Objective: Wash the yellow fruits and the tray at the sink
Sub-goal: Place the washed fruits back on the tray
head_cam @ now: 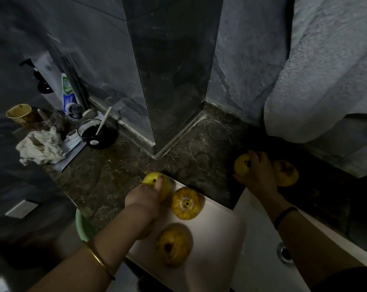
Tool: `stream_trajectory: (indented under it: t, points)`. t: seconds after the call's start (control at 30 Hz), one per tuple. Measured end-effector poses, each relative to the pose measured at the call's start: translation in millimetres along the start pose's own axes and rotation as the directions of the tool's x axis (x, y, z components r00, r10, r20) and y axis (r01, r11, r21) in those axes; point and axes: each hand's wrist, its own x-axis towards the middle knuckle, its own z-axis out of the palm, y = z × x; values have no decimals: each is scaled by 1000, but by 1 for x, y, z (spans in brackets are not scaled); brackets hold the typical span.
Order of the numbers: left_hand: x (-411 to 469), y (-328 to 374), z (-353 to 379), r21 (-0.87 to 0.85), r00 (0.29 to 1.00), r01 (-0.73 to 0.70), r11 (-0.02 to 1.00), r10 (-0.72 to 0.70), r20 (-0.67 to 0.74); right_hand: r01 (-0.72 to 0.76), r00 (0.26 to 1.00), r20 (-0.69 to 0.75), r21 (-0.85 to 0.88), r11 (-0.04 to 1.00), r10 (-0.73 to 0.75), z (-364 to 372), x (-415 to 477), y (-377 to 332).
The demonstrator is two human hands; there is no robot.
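Left hand (pixel 145 199) grips a fruit (pixel 151 180) at the far corner of the tray (pixel 218 226), while right hand (pixel 257 173) curls round a second fruit (pixel 241 167), seemingly resting on the dim counter (pixel 199 148).

Three yellow fruits (pixel 188 203) at white tray (pixel 217 241), two on counter (pixel 201 142)

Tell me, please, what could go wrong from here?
1. The two loose fruits on the tray may roll off if the left hand jolts it while lifting the corner fruit.
2. The right hand, gripping the pale fruit, may knock the counter fruit beside it toward the sink.
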Motion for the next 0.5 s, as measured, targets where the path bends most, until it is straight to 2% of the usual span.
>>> stream_trajectory:
  t: [0.17, 0.33, 0.43, 0.5]
  points:
    - [2, 0, 1, 9, 1000, -4, 1000, 4, -4, -45, 998, -28, 212, 976, 52, -12, -17, -3]
    - [5, -1, 3, 10, 1000, -1, 1000, 1, 5, -90, 994, -26, 321, 943, 104, -23, -40, -5]
    - [4, 0, 3, 3, 1000, -1, 1000, 1, 10, -190, 974, 6, 556, 809, 224, -31, -56, -5]
    - [5, -1, 4, -3, 1000, -2, 1000, 2, 1, -304, 933, 92, 718, 626, 347, -41, -68, -5]
